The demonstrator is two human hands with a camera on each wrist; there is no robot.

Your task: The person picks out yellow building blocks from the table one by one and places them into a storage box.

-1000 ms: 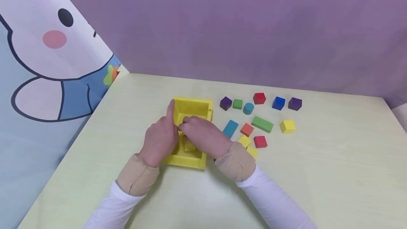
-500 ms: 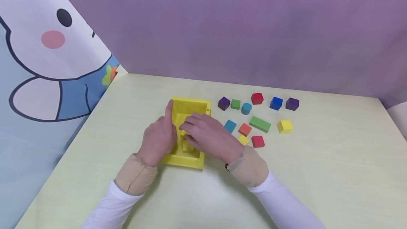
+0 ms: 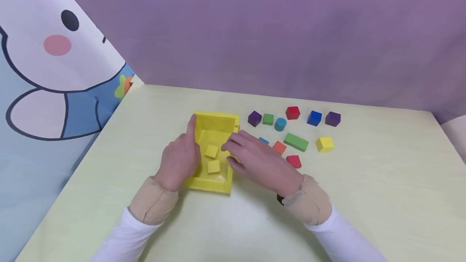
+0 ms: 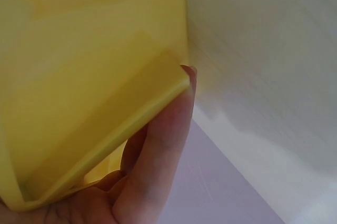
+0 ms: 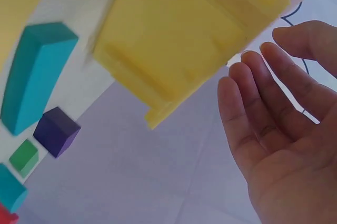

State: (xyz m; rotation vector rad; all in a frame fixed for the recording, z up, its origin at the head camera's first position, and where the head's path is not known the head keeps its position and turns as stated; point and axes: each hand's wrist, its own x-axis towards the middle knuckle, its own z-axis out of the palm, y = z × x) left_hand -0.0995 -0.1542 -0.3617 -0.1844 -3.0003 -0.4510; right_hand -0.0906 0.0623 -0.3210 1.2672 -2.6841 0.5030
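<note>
A yellow plastic box (image 3: 207, 185) stands on the table in the head view, with two yellow blocks (image 3: 212, 151) on its floor. My left hand (image 3: 180, 161) grips its left wall, index finger stretched along the rim; the left wrist view shows the fingers (image 4: 158, 155) bent around the wall's edge. Over the right wall hovers my right hand (image 3: 263, 163). Its fingers are loosely bent, and in the right wrist view the hand (image 5: 295, 134) has nothing between thumb and fingertips.
Right of the box lie a green oblong block (image 3: 296, 142), an orange block (image 3: 279, 147), red blocks (image 3: 293, 161), a yellow cube (image 3: 325, 144), a blue cube (image 3: 314, 118), purple cubes (image 3: 333, 119) and a teal cylinder (image 3: 280, 124). A teal oblong block (image 5: 34, 77) is mostly behind my right hand in the head view.
My right hand has let go of a yellow block inside the box, and its fingers have spread as it moved up and right. The left hand keeps its grip on the box.
</note>
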